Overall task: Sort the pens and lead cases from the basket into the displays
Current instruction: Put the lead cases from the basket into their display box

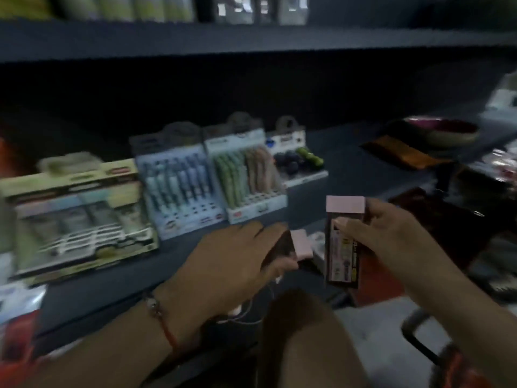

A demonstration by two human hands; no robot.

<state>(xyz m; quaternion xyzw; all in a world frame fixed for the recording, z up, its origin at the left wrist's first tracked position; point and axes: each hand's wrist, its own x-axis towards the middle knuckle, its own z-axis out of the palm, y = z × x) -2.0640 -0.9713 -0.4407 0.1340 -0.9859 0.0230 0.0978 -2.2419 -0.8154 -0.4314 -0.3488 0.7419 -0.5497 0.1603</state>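
Cases in both hands: right hand (391, 242) pinches upright pink-capped dark lead case (344, 242); left hand (237, 261) grips another pink-capped case (291, 247). Match each to cream-coloured cardboard case display (78, 217); seat one at a time.

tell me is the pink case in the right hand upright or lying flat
Upright: the right hand holds the pink case on end, pink cap on top.

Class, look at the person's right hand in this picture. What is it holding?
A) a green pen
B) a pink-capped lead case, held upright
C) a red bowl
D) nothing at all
B: the right hand has its fingers and thumb curled round a slim lead case with a pink cap, standing upright in front of the shelf of pen displays.
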